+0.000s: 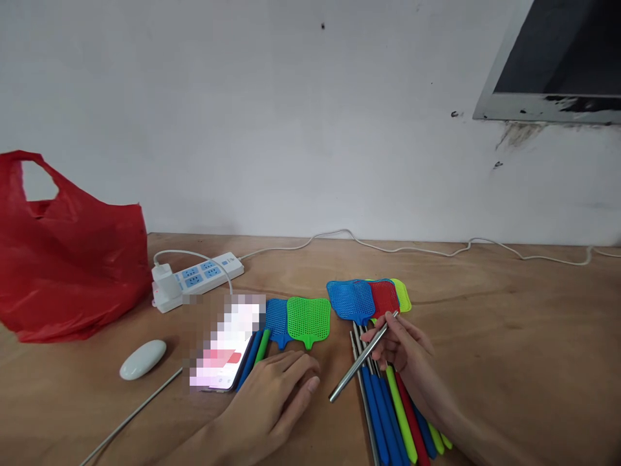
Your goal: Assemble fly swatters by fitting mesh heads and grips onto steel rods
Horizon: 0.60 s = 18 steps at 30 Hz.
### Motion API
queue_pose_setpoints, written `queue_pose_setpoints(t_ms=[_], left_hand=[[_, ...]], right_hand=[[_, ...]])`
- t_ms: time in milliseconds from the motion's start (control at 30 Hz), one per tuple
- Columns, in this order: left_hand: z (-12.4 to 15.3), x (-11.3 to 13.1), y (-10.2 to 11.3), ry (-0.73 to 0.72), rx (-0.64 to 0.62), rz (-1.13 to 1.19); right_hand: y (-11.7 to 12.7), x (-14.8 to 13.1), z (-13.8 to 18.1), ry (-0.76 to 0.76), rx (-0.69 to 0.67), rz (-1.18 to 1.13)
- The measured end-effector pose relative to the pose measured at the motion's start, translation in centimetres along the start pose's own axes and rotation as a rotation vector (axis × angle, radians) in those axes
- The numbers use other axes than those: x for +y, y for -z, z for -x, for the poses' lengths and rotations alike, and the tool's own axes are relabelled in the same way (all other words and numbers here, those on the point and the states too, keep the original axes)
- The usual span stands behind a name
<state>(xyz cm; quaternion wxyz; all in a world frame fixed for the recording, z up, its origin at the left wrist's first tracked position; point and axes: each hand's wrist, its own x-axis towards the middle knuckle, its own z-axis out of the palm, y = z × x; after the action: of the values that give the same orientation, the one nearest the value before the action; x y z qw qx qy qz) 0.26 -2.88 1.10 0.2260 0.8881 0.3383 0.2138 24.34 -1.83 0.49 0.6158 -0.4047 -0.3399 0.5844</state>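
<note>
My right hand (405,346) pinches a silver metal tube (356,366) between thumb and fingers, its near end tilted down to the left. Beneath that hand lie fly swatters with metal shafts and handles such as a blue handle (381,411) and a red handle (411,421). Their mesh heads, topped by a blue head (352,301), overlap behind it. Palm down on the table, my left hand (274,401) rests open with fingers loosely bent. Just beyond it are a green swatter head (309,320) and a blue one (276,320); a green handle (262,346) is partly hidden by the hand.
A lit phone (228,346) lies left of the handles. Behind it sits a white power strip (208,275) with a plugged-in charger. A white mouse (143,359), a red plastic bag (72,259) and a cable (130,417) occupy the left. A wall closes off the wooden table (514,336).
</note>
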Motion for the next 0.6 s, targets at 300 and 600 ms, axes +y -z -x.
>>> queue_pose_setpoints(t_ms=[300,600], left_hand=[[0.0,0.0,-0.2,0.071,-0.040,0.000],[0.2,-0.3,-0.7,0.104,-0.047,-0.042]], right_hand=[[-0.8,-0.3,0.6,-0.073,-0.206,0.042],[0.3,0.5,0.0,-0.038,-0.256,0.255]])
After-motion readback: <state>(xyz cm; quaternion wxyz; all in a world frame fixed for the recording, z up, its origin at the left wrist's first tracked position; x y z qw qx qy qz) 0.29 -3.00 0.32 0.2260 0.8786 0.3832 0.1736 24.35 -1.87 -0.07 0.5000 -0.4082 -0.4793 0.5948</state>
